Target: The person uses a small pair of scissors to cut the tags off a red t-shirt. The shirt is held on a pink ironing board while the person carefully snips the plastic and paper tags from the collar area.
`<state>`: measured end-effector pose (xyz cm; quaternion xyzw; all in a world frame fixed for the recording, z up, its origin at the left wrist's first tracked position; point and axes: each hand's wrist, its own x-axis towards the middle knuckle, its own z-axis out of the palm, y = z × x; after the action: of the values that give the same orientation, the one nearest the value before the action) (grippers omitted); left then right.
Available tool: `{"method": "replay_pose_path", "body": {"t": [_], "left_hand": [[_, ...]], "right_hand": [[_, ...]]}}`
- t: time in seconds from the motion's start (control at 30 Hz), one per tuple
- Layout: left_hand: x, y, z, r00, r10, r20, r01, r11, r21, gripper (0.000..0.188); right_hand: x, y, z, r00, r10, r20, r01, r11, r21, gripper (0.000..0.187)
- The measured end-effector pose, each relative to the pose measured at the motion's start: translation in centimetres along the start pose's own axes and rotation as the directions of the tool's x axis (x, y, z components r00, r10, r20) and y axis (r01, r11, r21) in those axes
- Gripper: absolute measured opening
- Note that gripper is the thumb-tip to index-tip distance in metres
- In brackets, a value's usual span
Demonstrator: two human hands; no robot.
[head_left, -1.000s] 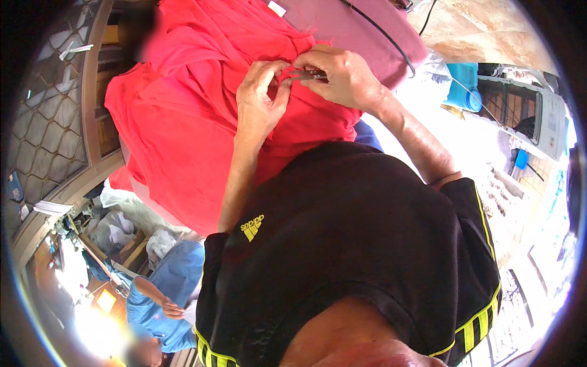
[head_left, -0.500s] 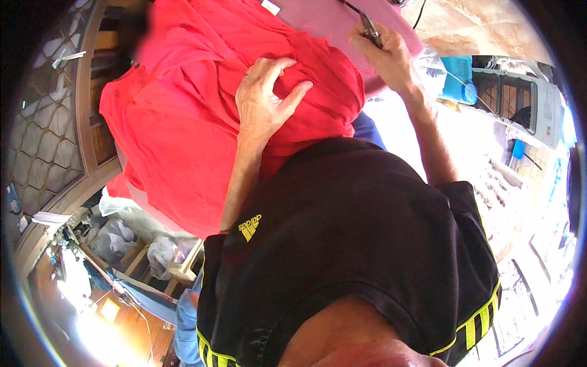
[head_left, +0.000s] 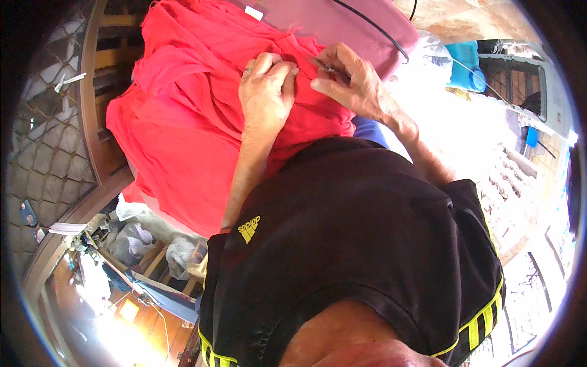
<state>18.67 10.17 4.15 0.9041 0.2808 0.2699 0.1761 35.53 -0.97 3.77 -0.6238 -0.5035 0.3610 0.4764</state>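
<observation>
Pale plastic bags are seen among wooden slats at lower left, their contents indistinct. At upper right, a blue container is set beside a clear bag. Red fabric is spread beneath the left hand, whose grip is closed. A small dark tool is gripped by the right hand, near the fabric's edge.

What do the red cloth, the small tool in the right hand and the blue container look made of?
Red cloth: soft, matte fabric, by its loose folds; knit or woven, I can't tell.
Small tool in the right hand: probably metal, from its greyish glint, though blurred and partly hidden.
Blue container: likely plastic, smooth with a slight sheen, judging by its even colour and rounded shape.
</observation>
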Motion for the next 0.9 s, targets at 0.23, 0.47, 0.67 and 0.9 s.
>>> {"method": "replay_pose_path", "body": {"t": [0.23, 0.47, 0.67, 0.9], "left_hand": [[0.6, -2.0, -0.9, 0.975, -0.203, 0.096, 0.224, 0.894, -0.388, 0.002], [0.5, -2.1, -0.9, 0.978, -0.184, 0.1, 0.209, 0.879, -0.429, 0.003], [0.5, -2.3, -0.8, 0.989, -0.139, 0.043, 0.145, 0.9, -0.411, 0.004], [1.4, -0.1, -0.5, 0.994, -0.005, -0.113, -0.02, 0.975, -0.221, 0.005]], "right_hand": [[0.5, 0.0, 0.0, 0.99, -0.1, 0.103, 0.113, 0.986, -0.126, 0.024], [2.2, -0.2, 1.2, 0.985, -0.103, 0.141, 0.155, 0.889, -0.432, 0.02], [3.4, -0.7, 1.4, 0.971, -0.126, 0.204, 0.205, 0.876, -0.437, 0.017], [1.7, 1.4, -4.5, 0.993, -0.005, 0.114, 0.01, 0.999, -0.044, 0.026]]}}
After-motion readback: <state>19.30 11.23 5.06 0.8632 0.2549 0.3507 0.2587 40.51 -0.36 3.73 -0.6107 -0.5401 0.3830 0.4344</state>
